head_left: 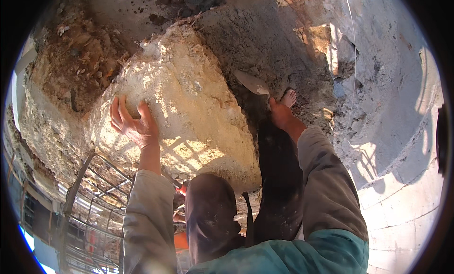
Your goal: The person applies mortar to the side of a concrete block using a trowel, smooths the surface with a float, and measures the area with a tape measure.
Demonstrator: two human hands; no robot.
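Note:
My left hand (135, 122) rests on a large pale, rough block of rock or packed earth (184, 89), its fingers bent and apart with nothing in them. My right hand (283, 115) is closed round the handle of a pointed trowel (253, 82). The trowel's flat blade reaches up and to the left, over the dark, shaded gap along the block's right side. Most of the handle is hidden by my fingers. Just beyond my right hand my bare foot (289, 98) stands on the ground, below a dark trouser leg (279, 179).
A thin pale string (353, 47) runs down past the right side, in front of a grey rendered surface (388, 89). Pale blocks (402, 217) lie at the lower right. Metal scaffold bars (78, 189) stand at the lower left. Loose brown earth (87, 61) lies at the upper left.

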